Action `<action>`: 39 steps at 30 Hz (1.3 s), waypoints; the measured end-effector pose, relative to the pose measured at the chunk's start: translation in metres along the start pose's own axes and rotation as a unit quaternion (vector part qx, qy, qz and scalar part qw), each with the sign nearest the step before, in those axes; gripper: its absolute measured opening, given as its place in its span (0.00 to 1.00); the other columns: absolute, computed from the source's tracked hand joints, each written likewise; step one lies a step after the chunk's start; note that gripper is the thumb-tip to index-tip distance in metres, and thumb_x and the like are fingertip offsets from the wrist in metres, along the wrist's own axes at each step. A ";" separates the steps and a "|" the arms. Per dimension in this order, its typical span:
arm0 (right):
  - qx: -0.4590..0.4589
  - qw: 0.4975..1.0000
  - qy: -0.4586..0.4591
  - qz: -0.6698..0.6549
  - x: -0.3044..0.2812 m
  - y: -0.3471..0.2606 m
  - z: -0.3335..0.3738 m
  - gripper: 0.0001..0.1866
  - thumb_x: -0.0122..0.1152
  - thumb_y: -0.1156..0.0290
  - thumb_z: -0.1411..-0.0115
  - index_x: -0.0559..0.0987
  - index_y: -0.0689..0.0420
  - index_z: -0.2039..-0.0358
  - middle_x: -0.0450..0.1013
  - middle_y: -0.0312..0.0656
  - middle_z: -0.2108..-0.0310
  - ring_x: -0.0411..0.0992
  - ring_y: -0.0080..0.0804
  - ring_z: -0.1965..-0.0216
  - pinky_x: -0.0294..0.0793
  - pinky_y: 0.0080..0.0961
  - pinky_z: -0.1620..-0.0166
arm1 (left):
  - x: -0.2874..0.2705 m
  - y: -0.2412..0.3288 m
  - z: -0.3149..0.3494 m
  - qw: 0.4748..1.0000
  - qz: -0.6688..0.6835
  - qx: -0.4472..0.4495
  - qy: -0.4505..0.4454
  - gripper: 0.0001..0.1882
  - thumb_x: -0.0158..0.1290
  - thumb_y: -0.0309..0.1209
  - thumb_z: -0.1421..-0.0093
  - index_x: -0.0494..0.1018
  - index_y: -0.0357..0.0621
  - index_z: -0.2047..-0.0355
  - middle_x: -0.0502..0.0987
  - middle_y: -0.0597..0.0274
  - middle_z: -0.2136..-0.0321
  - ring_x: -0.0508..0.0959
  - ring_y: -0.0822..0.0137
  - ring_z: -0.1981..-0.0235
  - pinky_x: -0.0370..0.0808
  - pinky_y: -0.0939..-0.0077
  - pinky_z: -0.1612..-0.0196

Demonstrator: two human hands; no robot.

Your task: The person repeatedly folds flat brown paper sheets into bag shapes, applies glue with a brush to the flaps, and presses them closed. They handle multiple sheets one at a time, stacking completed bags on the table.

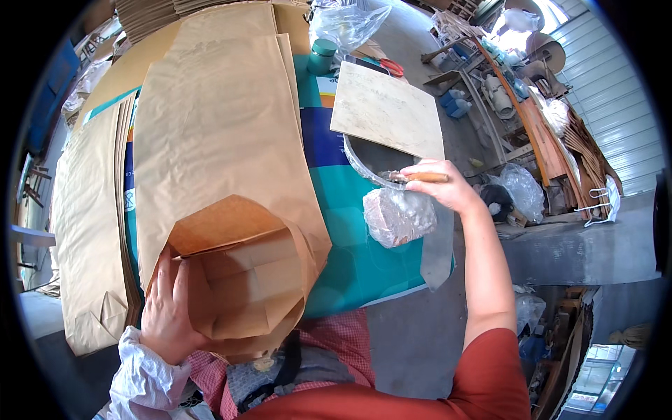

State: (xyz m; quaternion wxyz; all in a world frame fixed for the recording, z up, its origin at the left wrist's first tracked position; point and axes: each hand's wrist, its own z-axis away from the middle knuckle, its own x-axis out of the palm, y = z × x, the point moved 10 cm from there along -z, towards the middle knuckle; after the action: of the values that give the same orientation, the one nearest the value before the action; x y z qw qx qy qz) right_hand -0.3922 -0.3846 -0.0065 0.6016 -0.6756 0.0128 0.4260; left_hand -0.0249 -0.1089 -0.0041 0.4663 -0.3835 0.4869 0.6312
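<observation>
Red sleeve (pixel 488 371), right arm (pixel 488 273) outstretched, left grip (pixel 168 315) on bag (pixel 231 227)

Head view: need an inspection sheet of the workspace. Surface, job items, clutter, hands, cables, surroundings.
Surface: teal-and-navy cover, partly under flat brown paper stacks.
Job items: open brown paper bag, opening toward the camera; grey basin partly covered by a pale board; wooden-handled tool at the basin's near rim.
Clutter: plastic-wrapped lump beside the basin; green container; clear plastic.
Hands: left hand on the bag's left side, grip unclear; right hand holds the tool.
Cables: nothing clearly seen.
Surroundings: grey floor; white mask and stacked boards at right.
</observation>
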 end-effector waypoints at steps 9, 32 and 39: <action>-0.028 0.906 0.186 -0.379 0.010 -0.047 0.030 0.09 0.50 0.70 0.39 0.77 0.62 0.68 0.74 0.37 0.71 0.67 0.14 0.77 0.63 0.11 0.74 | 0.012 -0.025 -0.010 0.987 0.160 0.013 -0.021 0.70 0.76 0.46 0.73 0.47 0.41 0.32 0.51 0.38 0.35 0.55 0.40 0.34 0.59 0.59 0.34; -0.149 0.983 0.095 0.055 0.209 -0.169 0.040 0.02 0.63 0.78 0.48 0.79 0.62 0.73 0.78 0.48 0.74 0.77 0.42 0.74 0.75 0.27 0.69 | 0.026 -0.028 -0.003 0.974 0.214 0.066 0.021 0.60 0.71 0.41 0.67 0.52 0.40 0.35 0.59 0.42 0.40 0.59 0.42 0.37 0.60 0.57 0.35; -0.131 0.988 0.038 -0.071 0.176 -0.182 0.058 0.03 0.61 0.79 0.48 0.79 0.62 0.77 0.75 0.40 0.80 0.73 0.25 0.79 0.70 0.23 0.75 | 0.036 -0.037 -0.002 0.988 0.129 0.033 -0.078 0.43 0.68 0.45 0.62 0.69 0.31 0.48 0.63 0.42 0.41 0.66 0.45 0.40 0.64 0.62 0.38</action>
State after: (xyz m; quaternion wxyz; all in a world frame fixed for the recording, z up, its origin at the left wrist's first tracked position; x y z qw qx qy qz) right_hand -0.2158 -0.1997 0.0406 0.5356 -0.7637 -0.0683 0.3539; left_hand 0.0010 -0.0996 -0.0479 0.4301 -0.2519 0.5149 0.6974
